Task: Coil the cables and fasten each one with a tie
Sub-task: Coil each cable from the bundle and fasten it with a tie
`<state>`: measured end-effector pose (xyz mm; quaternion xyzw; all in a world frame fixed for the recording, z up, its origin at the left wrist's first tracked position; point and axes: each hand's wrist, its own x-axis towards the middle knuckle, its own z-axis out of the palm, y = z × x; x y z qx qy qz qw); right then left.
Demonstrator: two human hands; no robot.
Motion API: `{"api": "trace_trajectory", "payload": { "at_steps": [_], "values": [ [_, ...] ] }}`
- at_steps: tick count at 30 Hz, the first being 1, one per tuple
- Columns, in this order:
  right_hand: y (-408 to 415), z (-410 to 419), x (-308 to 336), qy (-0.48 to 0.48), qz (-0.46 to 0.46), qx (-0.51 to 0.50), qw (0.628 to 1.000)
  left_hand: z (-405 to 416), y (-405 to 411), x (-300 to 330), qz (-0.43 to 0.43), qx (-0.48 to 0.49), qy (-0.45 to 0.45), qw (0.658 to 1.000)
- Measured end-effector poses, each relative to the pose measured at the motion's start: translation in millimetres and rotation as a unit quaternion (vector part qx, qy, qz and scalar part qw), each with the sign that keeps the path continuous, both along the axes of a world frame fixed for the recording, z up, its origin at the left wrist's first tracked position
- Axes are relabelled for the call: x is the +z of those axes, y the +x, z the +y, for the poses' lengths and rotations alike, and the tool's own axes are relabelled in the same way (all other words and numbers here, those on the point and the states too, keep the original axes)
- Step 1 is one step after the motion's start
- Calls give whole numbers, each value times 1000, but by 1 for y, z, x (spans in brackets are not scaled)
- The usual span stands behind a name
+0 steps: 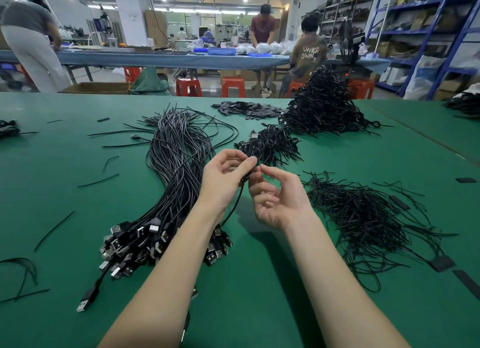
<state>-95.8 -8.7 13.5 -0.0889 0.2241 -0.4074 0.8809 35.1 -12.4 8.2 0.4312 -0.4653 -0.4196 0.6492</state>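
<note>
Thin black cable (235, 204) held above the green table (78, 197), its top pinched between thumb and fingers of the left hand (223, 181), the tail hanging down toward the USB plugs. Right hand (275, 197) just beside, fingers curled, thumb and forefinger pinching at the same spot; coil or tie there too small to tell. Uncoiled bundle (176, 160) left, loose ties (363, 217) right, coiled cables (267, 145) beyond. Bare green mat near the front edge between the forearms.
</note>
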Motion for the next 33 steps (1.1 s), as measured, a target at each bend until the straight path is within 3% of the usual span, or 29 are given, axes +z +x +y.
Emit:
{"api": "trace_trajectory", "payload": {
  "at_steps": [2,4,5,7,10,14,20,25,29,33],
  "values": [
    [-1,-2,3,-46,75,-27,996,0,1,-2,-49,-19,10,999],
    [-5,-8,1,-119,229,-78,963,-2,2,-3,-69,-54,42,995],
    [-8,-10,-3,-165,339,-108,920,-5,3,-5,-62,-60,58,995],
    [-12,-10,-14,-248,540,-145,791,-12,3,-7,-39,-33,84,995],
    [-20,-9,-30,-320,725,-122,597,-30,-2,-9,-18,27,116,993],
    [-30,-16,-32,-290,812,-92,498,-73,-13,5,-21,45,119,992],
    [-53,-20,-33,-242,820,-157,494,-136,-29,30,-238,104,90,962],
    [-52,-20,-33,-251,818,-159,492,-157,-36,30,-420,28,136,897],
    [-52,-20,-33,-252,821,-147,491,-145,-35,26,-453,18,113,884],
    [-50,-18,-32,-260,821,-142,487,-112,-26,28,-414,56,65,906]
  ]
}}
